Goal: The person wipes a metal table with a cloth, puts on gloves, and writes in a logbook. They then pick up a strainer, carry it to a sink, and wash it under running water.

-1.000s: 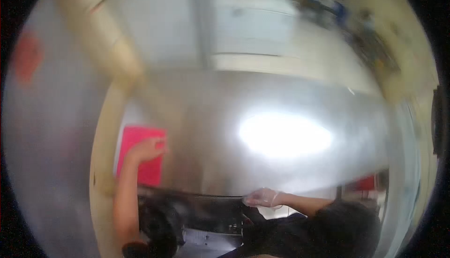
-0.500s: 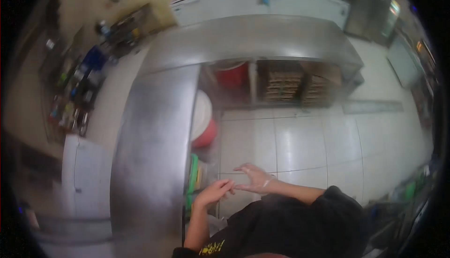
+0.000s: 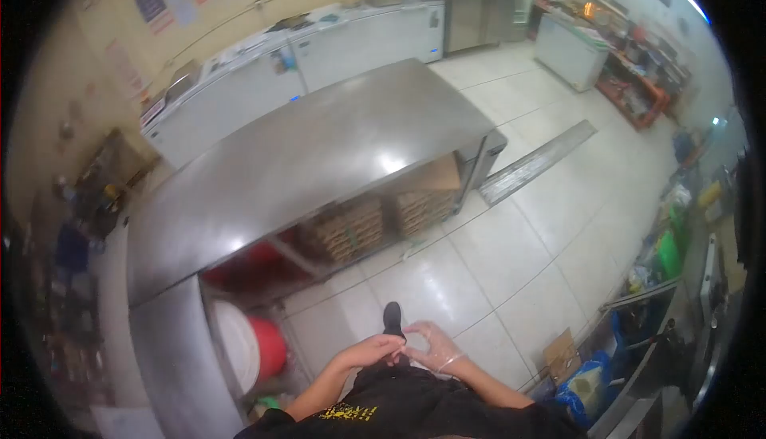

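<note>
My left hand (image 3: 372, 351) is bare, its fingers drawn together at the fingertips of the other hand, low in the middle of the view. My right hand (image 3: 433, 349) wears a thin clear glove, with thumb and fingers spread apart in a curve. The hands meet in front of my dark shirt (image 3: 415, 403); whether the left fingers pinch the glove's edge is too small to tell. A black shoe (image 3: 392, 317) shows on the tiles just beyond them.
Steel counter (image 3: 319, 148) ahead and left, with stacked cartons (image 3: 351, 230) beneath. A red bucket with a white lid (image 3: 238, 346) stands at lower left. White chest freezers (image 3: 367, 40) line the wall. A metal floor drain (image 3: 538, 164) and cluttered shelves are at right.
The view has swung to the right, bringing the freezers, the floor drain and the right side of the room into sight. My hands remain together, and a shoe now shows.
</note>
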`<action>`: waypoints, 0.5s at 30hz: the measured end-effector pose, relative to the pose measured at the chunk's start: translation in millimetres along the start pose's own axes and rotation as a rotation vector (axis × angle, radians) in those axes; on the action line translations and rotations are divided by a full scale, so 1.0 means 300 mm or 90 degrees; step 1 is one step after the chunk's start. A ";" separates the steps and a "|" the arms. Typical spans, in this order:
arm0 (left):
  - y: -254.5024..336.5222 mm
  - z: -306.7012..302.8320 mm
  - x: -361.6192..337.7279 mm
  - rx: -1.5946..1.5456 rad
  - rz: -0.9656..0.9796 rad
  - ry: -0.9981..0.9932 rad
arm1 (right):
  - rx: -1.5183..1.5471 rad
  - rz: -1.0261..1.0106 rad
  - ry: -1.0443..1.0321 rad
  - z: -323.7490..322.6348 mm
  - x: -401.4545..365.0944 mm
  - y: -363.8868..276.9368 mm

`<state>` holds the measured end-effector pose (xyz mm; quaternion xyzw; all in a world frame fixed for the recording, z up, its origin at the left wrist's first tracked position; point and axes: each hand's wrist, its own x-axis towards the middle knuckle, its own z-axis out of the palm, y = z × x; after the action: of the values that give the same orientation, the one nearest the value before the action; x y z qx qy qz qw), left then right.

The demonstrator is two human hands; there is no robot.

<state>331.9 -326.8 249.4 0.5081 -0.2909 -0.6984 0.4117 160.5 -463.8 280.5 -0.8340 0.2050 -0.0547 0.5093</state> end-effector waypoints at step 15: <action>0.790 -0.236 0.890 0.430 -0.144 -0.523 | 0.306 0.409 0.525 -0.380 0.334 0.073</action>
<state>426.9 -674.9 297.1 0.3256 -0.5795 -0.7471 0.0006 211.1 -606.5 303.9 -0.5005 0.6118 -0.2631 0.5532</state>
